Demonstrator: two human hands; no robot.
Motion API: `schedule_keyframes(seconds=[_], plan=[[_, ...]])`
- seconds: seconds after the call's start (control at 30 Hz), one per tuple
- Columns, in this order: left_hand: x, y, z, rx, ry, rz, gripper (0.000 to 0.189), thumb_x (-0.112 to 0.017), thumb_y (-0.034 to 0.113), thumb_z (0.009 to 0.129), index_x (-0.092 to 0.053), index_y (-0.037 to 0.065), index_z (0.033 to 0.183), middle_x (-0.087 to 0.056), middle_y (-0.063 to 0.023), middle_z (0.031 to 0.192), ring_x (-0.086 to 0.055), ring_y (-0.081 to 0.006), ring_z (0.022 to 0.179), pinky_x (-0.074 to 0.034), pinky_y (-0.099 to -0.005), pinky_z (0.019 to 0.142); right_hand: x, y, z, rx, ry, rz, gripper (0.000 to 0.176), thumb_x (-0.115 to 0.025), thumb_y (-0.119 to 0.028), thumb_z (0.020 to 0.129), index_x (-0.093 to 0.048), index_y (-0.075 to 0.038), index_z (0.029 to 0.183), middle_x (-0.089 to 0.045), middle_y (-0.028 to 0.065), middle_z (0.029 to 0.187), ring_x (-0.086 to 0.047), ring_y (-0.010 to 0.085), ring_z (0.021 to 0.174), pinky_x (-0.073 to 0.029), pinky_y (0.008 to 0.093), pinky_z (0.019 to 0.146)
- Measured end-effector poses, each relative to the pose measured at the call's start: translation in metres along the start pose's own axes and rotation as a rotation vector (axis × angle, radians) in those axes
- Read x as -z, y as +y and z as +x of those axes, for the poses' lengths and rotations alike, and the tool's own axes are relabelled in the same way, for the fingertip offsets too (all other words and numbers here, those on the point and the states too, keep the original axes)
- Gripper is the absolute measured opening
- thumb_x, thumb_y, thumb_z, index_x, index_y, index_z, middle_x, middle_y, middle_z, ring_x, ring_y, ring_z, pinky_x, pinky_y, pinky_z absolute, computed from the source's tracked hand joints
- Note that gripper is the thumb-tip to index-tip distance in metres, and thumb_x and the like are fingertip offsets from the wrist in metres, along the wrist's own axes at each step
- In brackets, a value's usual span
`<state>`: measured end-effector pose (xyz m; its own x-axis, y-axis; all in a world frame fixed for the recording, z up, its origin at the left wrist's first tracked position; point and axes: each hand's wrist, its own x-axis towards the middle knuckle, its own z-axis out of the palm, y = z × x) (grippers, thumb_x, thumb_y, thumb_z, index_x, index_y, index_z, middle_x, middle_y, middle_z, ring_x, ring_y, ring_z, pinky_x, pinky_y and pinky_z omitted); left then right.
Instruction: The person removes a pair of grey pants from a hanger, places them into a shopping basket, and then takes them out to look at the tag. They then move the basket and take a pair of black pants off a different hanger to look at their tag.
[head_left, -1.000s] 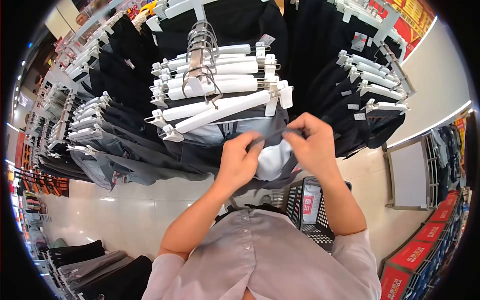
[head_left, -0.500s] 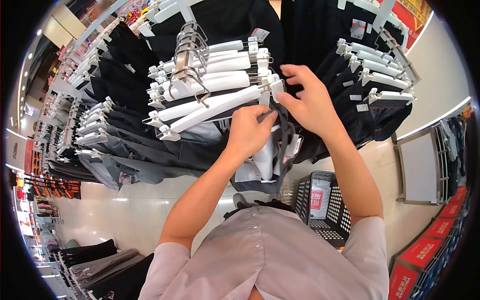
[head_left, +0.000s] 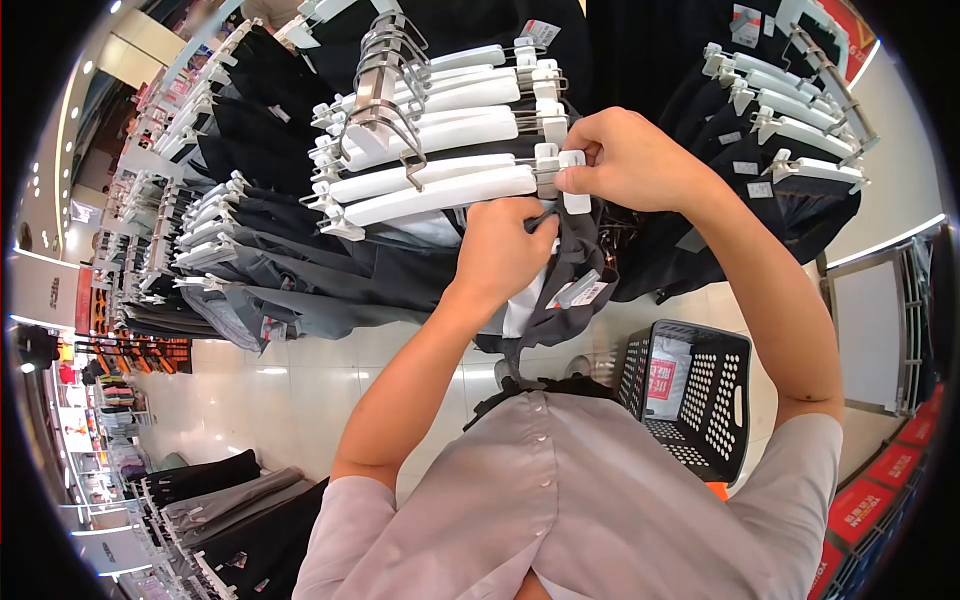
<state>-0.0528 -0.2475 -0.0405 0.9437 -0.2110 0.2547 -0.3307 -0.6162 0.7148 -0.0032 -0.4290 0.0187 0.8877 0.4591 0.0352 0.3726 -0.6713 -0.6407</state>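
Observation:
Several white clip hangers hang from a metal rail [head_left: 375, 110] in front of me. The nearest white hanger [head_left: 440, 196] holds dark trousers at its left end. My left hand [head_left: 510, 245] is closed on the waistband of dark grey trousers [head_left: 572, 245], just below that hanger's bar. My right hand [head_left: 630, 160] pinches the white clip [head_left: 573, 180] at the hanger's right end, thumb on its front. A white and red price tag [head_left: 585, 291] hangs on the grey trousers.
A black perforated basket [head_left: 742, 400] stands on the floor at the right. More trousers on hangers are at the left [head_left: 260, 270] and right [head_left: 810, 130]. A low rack of trousers [head_left: 230, 510] stands at the lower left.
My right hand has closed from spread fingers onto the hanger's right clip. The nearest hanger has turned closer to level. The view has shifted, so most things appear farther right.

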Motion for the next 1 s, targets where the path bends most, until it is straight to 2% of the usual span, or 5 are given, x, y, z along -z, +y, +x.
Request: schedule_keyframes(seconds=[0.2, 0.23, 0.3, 0.53, 1.0], plan=[[0.001, 0.002, -0.01, 0.163, -0.129, -0.106, 0.016, -0.066, 0.012, 0.078, -0.066, -0.004, 0.076, -0.059, -0.0204, 0.06, -0.056, -0.0313, 0.051, -0.046, -0.0362, 0.056, -0.024, 0.001, -0.015, -0.007, 0.107, 0.19, 0.038, -0.075, -0.027, 0.073, -0.067, 0.007, 0.088, -0.063, 0.0175, 0.072, -0.062, 0.0271, 0.064, -0.049, 0.0358, 0.063], [-0.005, -0.006, -0.014, 0.148, -0.143, -0.135, 0.017, -0.065, 0.011, 0.081, -0.069, -0.004, 0.086, -0.06, -0.0083, 0.06, -0.047, -0.0103, 0.054, -0.04, -0.0281, 0.053, -0.028, 0.003, -0.017, 0.0, 0.127, 0.206, 0.038, -0.075, -0.027, 0.073, -0.066, 0.007, 0.088, -0.063, 0.0172, 0.071, -0.062, 0.0269, 0.064, -0.049, 0.0357, 0.062], [-0.01, -0.009, -0.017, 0.254, -0.194, -0.242, 0.016, -0.063, 0.009, 0.083, -0.069, -0.005, 0.089, -0.063, -0.0053, 0.067, -0.05, -0.0092, 0.059, -0.04, -0.0267, 0.057, -0.035, 0.003, -0.022, 0.032, 0.17, 0.252, 0.021, -0.075, -0.012, 0.076, -0.061, 0.003, 0.079, -0.057, 0.0039, 0.064, -0.052, 0.0092, 0.058, -0.043, 0.0256, 0.053], [-0.017, -0.01, -0.027, 0.48, -0.2, -0.818, 0.018, -0.057, 0.002, 0.084, -0.068, -0.006, 0.097, -0.065, -0.0028, 0.081, -0.054, -0.0068, 0.074, -0.041, -0.0236, 0.066, -0.04, 0.001, -0.029, 0.016, 0.212, 0.251, 0.021, -0.075, -0.013, 0.076, -0.061, 0.002, 0.08, -0.055, 0.0031, 0.062, -0.051, 0.0098, 0.057, -0.043, 0.0265, 0.052], [-0.019, -0.005, -0.039, 0.204, 0.051, -0.264, 0.016, -0.075, 0.002, 0.073, -0.06, -0.002, 0.076, -0.052, 0.0044, 0.061, -0.041, -0.0031, 0.057, -0.033, -0.0225, 0.051, -0.049, 0.008, -0.03, -0.057, 0.144, 0.427, 0.037, -0.078, -0.026, 0.072, -0.064, 0.005, 0.087, -0.059, 0.0093, 0.07, -0.056, 0.0181, 0.062, -0.045, 0.0325, 0.058]])
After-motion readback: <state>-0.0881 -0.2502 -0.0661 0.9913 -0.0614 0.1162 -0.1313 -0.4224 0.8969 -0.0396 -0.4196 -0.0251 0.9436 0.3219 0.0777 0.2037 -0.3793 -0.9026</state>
